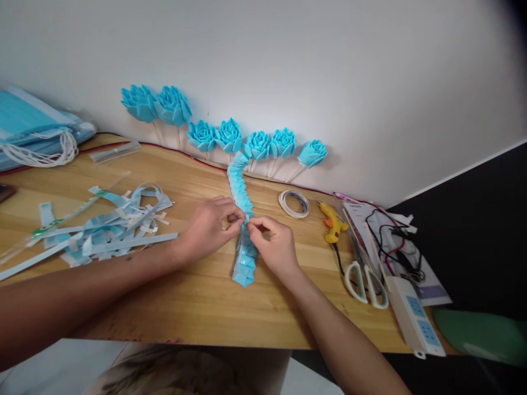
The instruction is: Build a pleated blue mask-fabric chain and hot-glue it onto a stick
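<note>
My left hand (214, 222) and my right hand (274, 241) meet fingertip to fingertip in the middle of the table. Both are closed in a pinch on a small light-blue piece (246, 218), mostly hidden by the fingers. Right below them, a long curved row of overlapping folded blue petals (246, 269) runs from near the front of the table back to the flowers by the wall. My hands cover its middle part. Several blue flowers (229, 135) on thin sticks lean against the white wall.
Blue and white scraps (111, 227) lie in a heap at left, near stacked face masks (33, 126). To the right are a tape roll (302, 213), a yellow glue gun (332, 222), white-handled scissors (357, 285) and a power strip (411, 312). A green object (480, 332) sits at the right edge.
</note>
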